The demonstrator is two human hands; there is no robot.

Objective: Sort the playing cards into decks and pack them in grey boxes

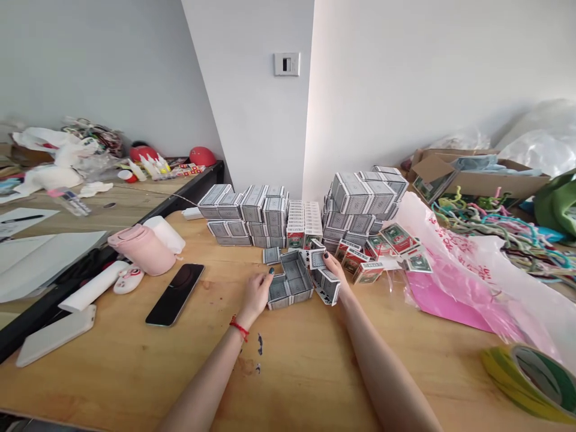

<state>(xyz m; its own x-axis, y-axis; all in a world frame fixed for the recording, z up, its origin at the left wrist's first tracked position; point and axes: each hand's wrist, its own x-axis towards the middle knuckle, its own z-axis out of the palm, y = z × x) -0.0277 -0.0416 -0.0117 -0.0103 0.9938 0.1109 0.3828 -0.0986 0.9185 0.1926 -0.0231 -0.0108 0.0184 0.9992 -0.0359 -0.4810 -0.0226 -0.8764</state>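
Grey-backed playing cards [292, 282] stand on edge in a small open box shape, right in the middle of the wooden table [103, 384]. The left hand [256, 297], with a red string [239, 328] at its wrist, is on the left side of the box shape. Its fingers [270, 277] are close to the cards, loose and not squeezing. The right hand [335, 271] is on the far right side, next to a white card with black marks [317, 258], but I cannot tell if it pinches that card. Light fingertips are best here, since a hard push could tip thin card walls.

Tall stacks of card boxes [364, 204] rise on the far side, and red-and-white card packs [369, 267] lie to the right. A pink plastic bag [463, 282] and a roll of green tape [528, 384] sit further right. On the left are a black phone [174, 294] and a pink bottle [141, 249] — and far off, a cardboard box [477, 174] and a white wall [405, 78] with a light switch [287, 63].
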